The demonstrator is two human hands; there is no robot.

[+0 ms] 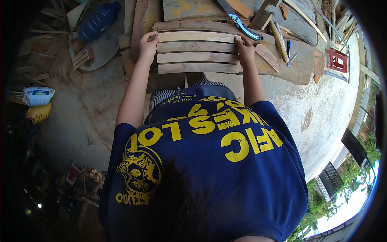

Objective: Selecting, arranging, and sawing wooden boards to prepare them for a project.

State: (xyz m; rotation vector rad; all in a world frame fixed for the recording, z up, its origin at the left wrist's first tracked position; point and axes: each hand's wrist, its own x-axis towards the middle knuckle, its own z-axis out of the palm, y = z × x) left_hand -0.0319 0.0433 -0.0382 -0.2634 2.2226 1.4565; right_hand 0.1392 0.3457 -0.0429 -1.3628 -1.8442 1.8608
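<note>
Several narrow wooden slats [197, 57] lie side by side at the near edge of the workbench [296, 66], with thin gaps between them. My left hand [148, 46] is closed around the left end of the farthest, palest slat [196, 37], thumb and fingertips at its corner. At the other end, my right hand [245, 49] grips the same slat, its thumb on top and its other fingers mostly hidden. Just beyond the slats a longer wooden board [193, 26] lies crosswise.
To the right on the bench are a saw with a light-blue handle [244, 28], a wooden handle [279, 42], a blue pen [289, 47] and wood offcuts [267, 57]. A large blue bottle [100, 21] lies at far left. A red plastic stool [338, 60] stands at right.
</note>
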